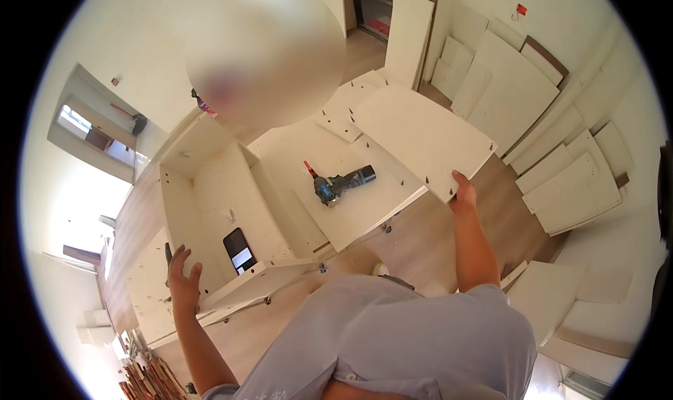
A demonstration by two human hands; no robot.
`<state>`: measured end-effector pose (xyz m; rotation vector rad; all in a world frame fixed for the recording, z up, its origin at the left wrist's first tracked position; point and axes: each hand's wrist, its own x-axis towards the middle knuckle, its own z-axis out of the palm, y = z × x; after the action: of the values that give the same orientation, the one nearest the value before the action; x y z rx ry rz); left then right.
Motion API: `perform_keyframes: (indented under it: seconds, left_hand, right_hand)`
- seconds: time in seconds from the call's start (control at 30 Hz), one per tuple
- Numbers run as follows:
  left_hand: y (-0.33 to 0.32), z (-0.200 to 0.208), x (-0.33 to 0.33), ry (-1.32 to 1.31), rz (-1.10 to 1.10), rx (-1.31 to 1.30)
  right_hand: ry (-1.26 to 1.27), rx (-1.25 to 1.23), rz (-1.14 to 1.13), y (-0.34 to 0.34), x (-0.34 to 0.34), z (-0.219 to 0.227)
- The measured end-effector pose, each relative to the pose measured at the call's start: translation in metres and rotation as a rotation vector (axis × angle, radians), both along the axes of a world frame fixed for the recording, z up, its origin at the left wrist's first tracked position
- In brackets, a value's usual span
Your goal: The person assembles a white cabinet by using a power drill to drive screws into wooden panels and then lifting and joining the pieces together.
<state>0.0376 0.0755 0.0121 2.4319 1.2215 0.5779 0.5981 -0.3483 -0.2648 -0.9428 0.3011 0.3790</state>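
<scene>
My right hand (463, 192) grips the near corner of a white panel (420, 130), thumb on top. Dark pegs or screws stand along the panel's edges. My left hand (184, 279) has its fingers apart, at the near left corner of an open white cabinet box (217, 169). A small dark object (168, 254) shows beside those fingers; its kind is unclear. Inside the box, near its front edge, lies a black phone (240, 251) with a partly lit screen. A cordless drill (339, 184) with a red tip rests on a larger white board (336, 221).
Several white boards (512, 85) lean against the right wall, with more panels (575, 183) nearer me. A bundle of thin strips (151, 379) stands at the lower left. A tall board (408, 36) stands by the doorway (375, 11). A round blur hides the far middle.
</scene>
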Motion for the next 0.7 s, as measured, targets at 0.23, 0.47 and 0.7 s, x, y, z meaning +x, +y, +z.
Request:
perform_keyframes:
  seconds: [0.23,0.47,0.7]
  left_hand:
    - [-0.008,0.041,0.024,-0.346,-0.117,-0.314]
    - [-0.018,0.074,0.150,-0.819,-0.699,-0.839]
    - [0.025,0.096,0.114,-1.726,-0.569,-0.851]
  right_hand:
    - [-0.407,0.146,0.175,0.011,-0.042,0.139]
    - [-0.817,0.233,0.294,0.107,-0.092,0.252]
    - [-1.061,0.134,0.832,0.202,-0.131,0.316]
